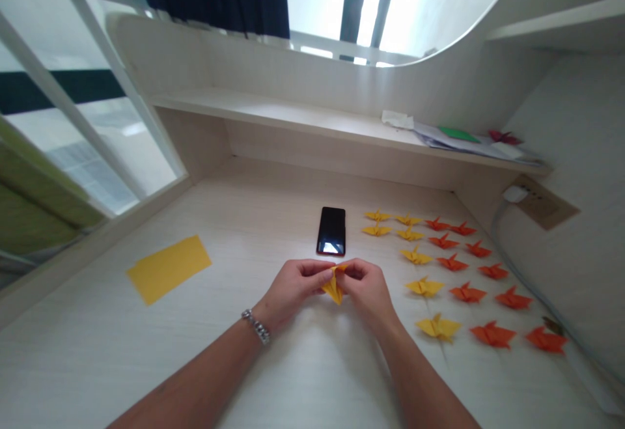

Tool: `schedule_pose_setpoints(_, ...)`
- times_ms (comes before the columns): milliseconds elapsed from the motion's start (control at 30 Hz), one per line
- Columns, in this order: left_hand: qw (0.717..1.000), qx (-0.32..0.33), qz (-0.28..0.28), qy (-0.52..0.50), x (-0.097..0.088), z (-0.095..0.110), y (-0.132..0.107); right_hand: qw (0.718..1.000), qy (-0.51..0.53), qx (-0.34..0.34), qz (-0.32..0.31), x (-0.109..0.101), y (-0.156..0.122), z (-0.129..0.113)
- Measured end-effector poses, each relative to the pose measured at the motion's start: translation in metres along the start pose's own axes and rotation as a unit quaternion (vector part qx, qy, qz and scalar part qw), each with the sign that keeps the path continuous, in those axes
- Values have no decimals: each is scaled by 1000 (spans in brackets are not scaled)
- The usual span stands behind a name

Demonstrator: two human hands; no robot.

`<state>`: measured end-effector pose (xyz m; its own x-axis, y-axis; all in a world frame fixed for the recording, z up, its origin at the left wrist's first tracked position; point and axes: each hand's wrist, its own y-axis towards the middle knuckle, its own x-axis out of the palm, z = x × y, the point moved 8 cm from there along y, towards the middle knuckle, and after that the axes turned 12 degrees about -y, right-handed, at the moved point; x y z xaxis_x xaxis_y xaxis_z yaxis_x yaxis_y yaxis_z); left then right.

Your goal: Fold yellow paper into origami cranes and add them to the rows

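Observation:
Between my two hands, over the middle of the desk, is a partly folded piece of yellow origami paper point(333, 288), its pointed end toward me. My left hand point(299, 283) pinches it from the left with thumb and fingers. From the right, my right hand point(365, 287) grips its other side, the fingertips partly hidden behind the paper. Just beyond my hands lies a black phone point(332, 230). To the right stand rows of folded paper cranes, yellow cranes point(424, 286) nearer my hands and orange cranes point(467, 292) farther right.
Yellow paper sheets point(170, 269) lie on the desk point(234, 221) at left. A raised shelf point(293, 113) spans the back, with papers point(469, 141) at its right end. A grey cable point(517, 266) runs from a wall socket point(544, 201) along the right edge. White railings point(107, 77) stand at left.

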<state>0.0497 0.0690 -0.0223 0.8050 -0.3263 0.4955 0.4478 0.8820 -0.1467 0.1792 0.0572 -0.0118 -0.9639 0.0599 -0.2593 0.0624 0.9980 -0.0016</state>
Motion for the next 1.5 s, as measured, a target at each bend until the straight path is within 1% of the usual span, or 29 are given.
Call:
schedule_pose_setpoints(133, 999, -5, -4, -43, -1, -1, 2, 997, 52, 17, -52, 6, 0, 0)
schedule_pose_setpoints(200, 999, -3, -1, -50, -1, 0, 2, 996, 63, 31, -58, 7, 0, 2)
schedule_pose_setpoints(333, 999, -7, -1, -46, -1, -1, 2, 996, 62, 55, -43, 4, 1, 5)
schedule_pose_setpoints(467, 999, -3, -6, -42, 1, -1, 1, 997, 28, 64, -34, 2, 0, 8)
schedule_pose_setpoints(600, 1000, -1, -11, -26, 2, -3, 1, 999, -6, 52, -8, 0, 0, 8)
schedule_pose_setpoints(733, 1000, 4, 2, -1, 1, -3, 0, 999, -33, 34, 14, -2, -2, 3)
schedule_pose_setpoints(800, 1000, 6, 8, -4, 0, -3, 0, 999, -41, 23, 20, -3, -3, -2)
schedule_pose_setpoints(867, 1000, 3, 7, -26, 0, -3, 0, 999, -36, 12, 10, -2, -3, -5)
schedule_pose_setpoints(1000, 998, -5, 2, -61, 1, -1, 1, 999, -7, 6, -52, 4, -2, -7)
schedule_pose_setpoints(1067, 998, -5, 6, -61, 0, 0, 1, 998, -3, 10, -63, 5, -2, -6)
schedule_pose_setpoints(1333, 999, -7, 4, -37, 0, -4, 0, 1000, -16, 16, -3, 1, -2, -4)
schedule_pose_setpoints(1500, 999, -12, 4, -30, 1, -4, 0, 1000, -12, 23, 4, 0, -2, -5)
